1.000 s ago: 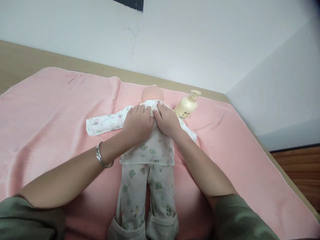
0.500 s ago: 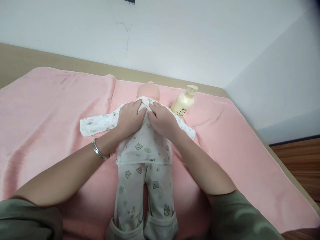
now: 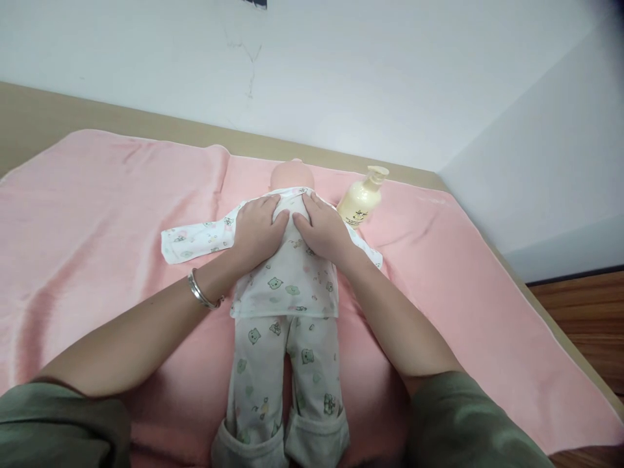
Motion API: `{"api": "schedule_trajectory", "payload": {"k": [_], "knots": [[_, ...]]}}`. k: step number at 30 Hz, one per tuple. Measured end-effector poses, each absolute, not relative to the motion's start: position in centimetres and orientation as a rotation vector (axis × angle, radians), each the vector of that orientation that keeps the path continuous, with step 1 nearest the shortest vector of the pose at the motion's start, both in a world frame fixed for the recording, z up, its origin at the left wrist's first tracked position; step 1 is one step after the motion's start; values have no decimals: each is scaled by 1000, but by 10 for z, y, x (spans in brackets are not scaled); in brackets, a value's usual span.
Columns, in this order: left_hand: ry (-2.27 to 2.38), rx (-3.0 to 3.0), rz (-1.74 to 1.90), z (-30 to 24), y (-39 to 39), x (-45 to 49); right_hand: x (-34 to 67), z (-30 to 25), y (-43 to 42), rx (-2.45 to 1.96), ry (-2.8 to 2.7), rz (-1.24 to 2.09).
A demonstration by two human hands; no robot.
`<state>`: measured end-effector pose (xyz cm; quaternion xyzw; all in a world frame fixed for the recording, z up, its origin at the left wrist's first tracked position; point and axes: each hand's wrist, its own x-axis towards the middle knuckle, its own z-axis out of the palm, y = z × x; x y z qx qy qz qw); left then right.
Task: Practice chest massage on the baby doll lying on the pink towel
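A baby doll [image 3: 292, 175] lies stretched out, its bald head away from me, dressed in a white printed top [image 3: 280, 283] and matching trousers [image 3: 260, 364] with rolled-up cuffs. Which way its face points I cannot tell. My left hand [image 3: 258, 227] rests flat on the upper left of the top, fingers toward the neckline. On the other side, my right hand [image 3: 324, 224] lies on the upper right with its fingers stretched out and thumb spread. Both thumbs point inward, a small gap between them. The top's sleeves reach out sideways.
A pale yellow pump bottle [image 3: 361, 198] leans beside the doll's right-hand sleeve. Under everything spreads a pink blanket [image 3: 468, 279] with some creases. Behind it run a tan table edge [image 3: 146, 117] and a white wall [image 3: 341, 78]. Brown wood [image 3: 585, 318] shows at the right.
My fingers have moved apart at the neckline and lie flatter. The bunched cloth between them is now smoothed out. The view has shifted slightly.
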<state>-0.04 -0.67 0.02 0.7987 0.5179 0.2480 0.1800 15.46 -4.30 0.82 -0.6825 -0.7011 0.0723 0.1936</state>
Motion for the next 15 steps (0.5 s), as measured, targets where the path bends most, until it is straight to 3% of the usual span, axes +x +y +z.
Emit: {"api": "schedule_trajectory", "payload": {"k": [15], "knots": [[1450, 2290, 628, 3, -4, -2, 158, 14, -45, -1955, -1919, 263]]}}
